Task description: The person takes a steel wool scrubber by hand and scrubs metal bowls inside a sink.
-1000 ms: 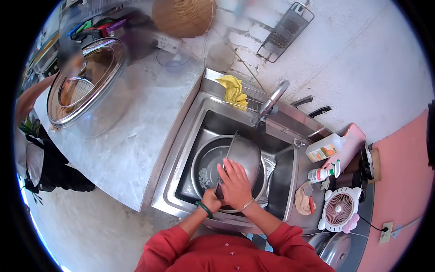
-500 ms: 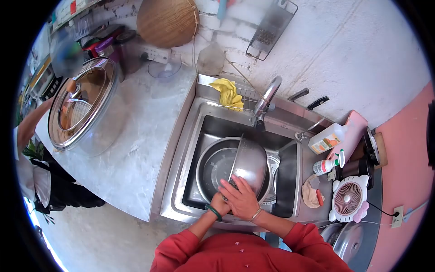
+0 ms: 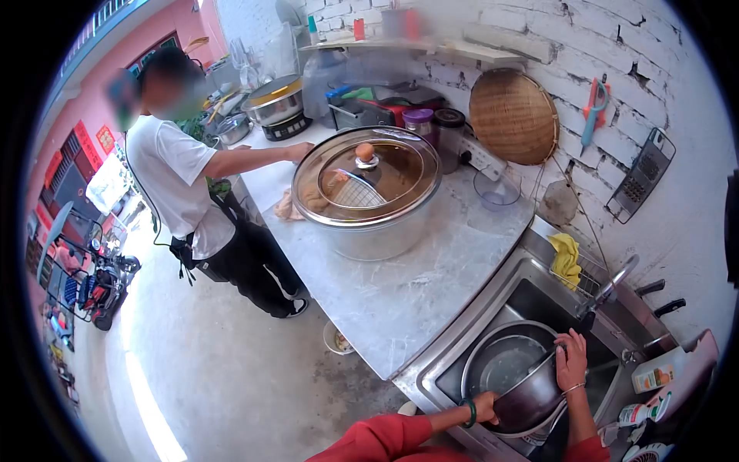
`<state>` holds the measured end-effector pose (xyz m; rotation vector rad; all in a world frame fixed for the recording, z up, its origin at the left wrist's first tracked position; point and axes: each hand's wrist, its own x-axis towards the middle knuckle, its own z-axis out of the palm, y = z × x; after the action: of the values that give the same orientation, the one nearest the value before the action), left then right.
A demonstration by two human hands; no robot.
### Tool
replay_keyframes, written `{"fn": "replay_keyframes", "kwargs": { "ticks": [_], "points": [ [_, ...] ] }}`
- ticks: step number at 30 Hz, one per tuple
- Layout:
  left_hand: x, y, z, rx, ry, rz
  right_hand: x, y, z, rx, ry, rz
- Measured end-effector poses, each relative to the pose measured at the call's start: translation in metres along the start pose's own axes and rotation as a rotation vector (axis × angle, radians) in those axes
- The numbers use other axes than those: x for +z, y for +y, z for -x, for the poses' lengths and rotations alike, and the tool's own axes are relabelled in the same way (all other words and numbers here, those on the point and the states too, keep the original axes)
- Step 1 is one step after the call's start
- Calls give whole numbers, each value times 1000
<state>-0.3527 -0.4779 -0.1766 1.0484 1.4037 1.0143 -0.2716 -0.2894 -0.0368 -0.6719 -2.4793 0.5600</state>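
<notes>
A shiny metal bowl is tipped on its side over a wider metal basin in the sink. My left hand, a green bangle on its wrist, is closed on the bowl's near rim. On the opposite side, my right hand grips the rim with its fingers bent over the edge. Some liquid with pale froth appears to lie in the basin. The faucet stands behind the right hand, not touching it.
Left of the sink, a glass-lidded pot stands on the grey counter. A person in a white shirt reaches a hand to the pot. A yellow cloth hangs on the rack; bottles line the right side.
My view has swung left, bringing the other person and the whole pot into sight. My hands have parted from close together at the bowl's near edge to opposite sides of its rim.
</notes>
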Motion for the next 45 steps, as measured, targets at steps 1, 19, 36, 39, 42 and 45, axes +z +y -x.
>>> {"fn": "replay_keyframes", "kwargs": {
  "ticks": [1, 19, 36, 39, 42, 45],
  "points": [
    [-2, 10, 6, 3, 58, 91, 1, -24, 8, -139, -41, 48],
    [-9, 7, -4, 85, -13, 347, 24, -26, -5, -470, -119, 198],
    [24, -45, -30, 465, 157, -159, 37, -74, 49, -552, -290, 337],
    [-8, 21, 3, -19, -41, 123, 23, -47, 29, -512, -229, 221],
    [-3, 8, 2, -74, -52, 218, -11, 4, -9, -113, -106, 137],
    [-8, 7, 7, -51, -129, 226, -8, 106, -4, 204, -191, -164]
  ]
}}
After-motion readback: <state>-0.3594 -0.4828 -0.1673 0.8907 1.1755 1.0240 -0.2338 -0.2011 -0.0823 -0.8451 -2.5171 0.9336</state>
